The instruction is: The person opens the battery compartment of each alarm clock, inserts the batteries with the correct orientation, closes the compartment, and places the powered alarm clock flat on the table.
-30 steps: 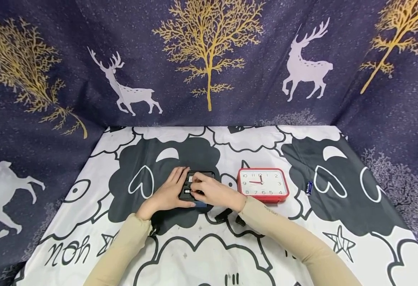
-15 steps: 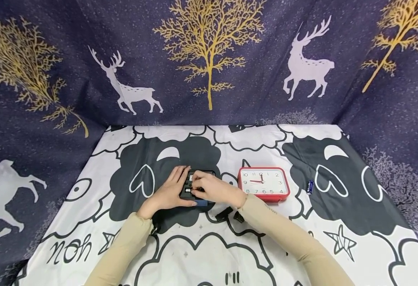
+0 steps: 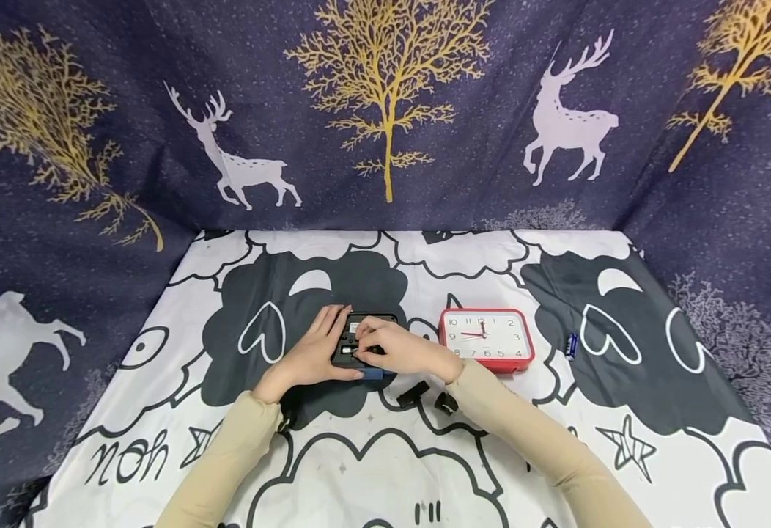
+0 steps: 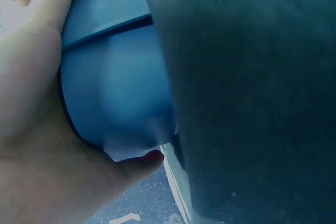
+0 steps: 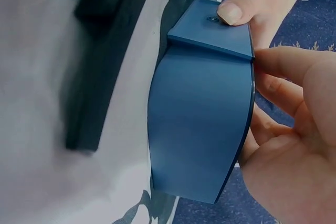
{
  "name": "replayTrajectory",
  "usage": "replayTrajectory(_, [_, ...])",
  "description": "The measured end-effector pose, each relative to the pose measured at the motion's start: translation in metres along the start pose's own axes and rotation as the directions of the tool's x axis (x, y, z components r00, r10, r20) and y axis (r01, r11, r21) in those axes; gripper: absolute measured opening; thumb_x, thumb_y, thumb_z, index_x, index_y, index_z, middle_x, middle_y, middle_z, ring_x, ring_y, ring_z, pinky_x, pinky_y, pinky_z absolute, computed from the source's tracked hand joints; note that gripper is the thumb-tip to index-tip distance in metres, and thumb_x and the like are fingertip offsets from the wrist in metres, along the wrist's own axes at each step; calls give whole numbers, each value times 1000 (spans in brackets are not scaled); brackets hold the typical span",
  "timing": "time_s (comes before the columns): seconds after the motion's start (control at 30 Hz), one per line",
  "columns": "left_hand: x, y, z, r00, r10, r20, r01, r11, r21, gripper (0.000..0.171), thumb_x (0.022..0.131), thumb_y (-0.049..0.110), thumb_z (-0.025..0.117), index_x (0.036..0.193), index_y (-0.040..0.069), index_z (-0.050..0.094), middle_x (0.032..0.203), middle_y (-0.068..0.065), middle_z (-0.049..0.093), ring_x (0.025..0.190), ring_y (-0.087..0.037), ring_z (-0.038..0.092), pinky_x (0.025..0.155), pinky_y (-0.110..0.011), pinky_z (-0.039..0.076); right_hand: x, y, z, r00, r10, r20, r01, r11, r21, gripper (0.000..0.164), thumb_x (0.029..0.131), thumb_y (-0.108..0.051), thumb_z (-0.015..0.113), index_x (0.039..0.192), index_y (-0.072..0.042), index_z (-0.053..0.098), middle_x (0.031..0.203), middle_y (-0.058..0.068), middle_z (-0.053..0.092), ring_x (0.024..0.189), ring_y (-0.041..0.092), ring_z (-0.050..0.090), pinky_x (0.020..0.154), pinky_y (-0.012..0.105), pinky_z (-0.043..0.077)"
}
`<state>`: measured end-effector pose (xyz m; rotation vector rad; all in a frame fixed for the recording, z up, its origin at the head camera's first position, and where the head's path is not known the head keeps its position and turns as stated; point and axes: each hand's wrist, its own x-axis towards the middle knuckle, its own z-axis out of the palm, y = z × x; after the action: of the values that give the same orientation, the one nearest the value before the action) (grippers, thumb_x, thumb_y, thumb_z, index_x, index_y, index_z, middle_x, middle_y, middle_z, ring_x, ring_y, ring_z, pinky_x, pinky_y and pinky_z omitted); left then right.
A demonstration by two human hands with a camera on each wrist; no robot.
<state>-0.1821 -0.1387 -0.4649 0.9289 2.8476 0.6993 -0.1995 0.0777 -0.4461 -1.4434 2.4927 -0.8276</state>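
A blue clock (image 3: 373, 373) lies face down on the cloth, its black back (image 3: 385, 320) up and the battery compartment uncovered. My left hand (image 3: 313, 353) holds its left end, thumb on the near blue side and fingers along the far left; the left wrist view shows the hand spanning the blue casing (image 4: 121, 87). My right hand (image 3: 399, 348) is over the back with curled fingers, thumb and fingertips pinching at a small battery (image 3: 348, 350) whose silvery end shows in the compartment. The right wrist view has the right-hand fingers (image 5: 281, 95) close behind the blue casing (image 5: 202, 119).
A red clock (image 3: 487, 341) with a white dial lies face up to the right. Farther right is a loose blue battery (image 3: 571, 347). Two small black pieces, one a flat strip (image 3: 414, 394) and one chunkier part (image 3: 447, 402), lie in front, near the right forearm.
The right-hand fingertips have shifted slightly right and more of the battery in the compartment shows. The left hand keeps its hold on the blue clock.
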Motion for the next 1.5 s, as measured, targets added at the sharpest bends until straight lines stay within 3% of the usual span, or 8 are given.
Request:
replayTrajectory(0.23, [-1, 0, 0, 1000, -1, 5, 1, 1000, -3, 113, 74, 46, 80, 151, -7, 18, 152, -26, 23, 143, -37, 19, 112, -51, 30, -1, -1, 5, 1000, 18, -20, -18, 1000, 8, 13, 95, -12, 60, 93, -10, 72, 113, 7, 55, 95, 14, 56, 84, 25, 49])
replayTrajectory(0.5, [0, 1, -3, 1000, -10, 19, 11, 999, -30, 112, 74, 45, 80, 151, -7, 17, 154, -27, 21, 144, -39, 16, 113, -53, 28, -5, -7, 5, 998, -23, -58, 23, 1000, -10, 13, 94, -10, 61, 99, -6, 72, 116, 11, 56, 102, 18, 58, 87, 27, 50])
replayTrajectory(1.0, [0, 2, -2, 1000, -21, 12, 21, 999, -29, 113, 73, 45, 81, 151, -7, 17, 153, -27, 23, 144, -38, 18, 113, -52, 29, -19, -18, 4, 999, -4, -47, 2, 999, -36, 18, 96, -14, 58, 111, -13, 69, 120, 5, 59, 110, 16, 55, 95, 30, 47])
replayTrajectory(1.5, [0, 5, -5, 999, -34, 24, 34, 999, -37, 114, 73, 44, 82, 151, -7, 16, 153, -25, 22, 143, -37, 18, 113, -52, 29, -39, -24, 1, 991, -49, -128, 37, 995, -96, 17, 93, -12, 62, 109, -13, 69, 116, 3, 58, 109, 16, 52, 95, 31, 47])
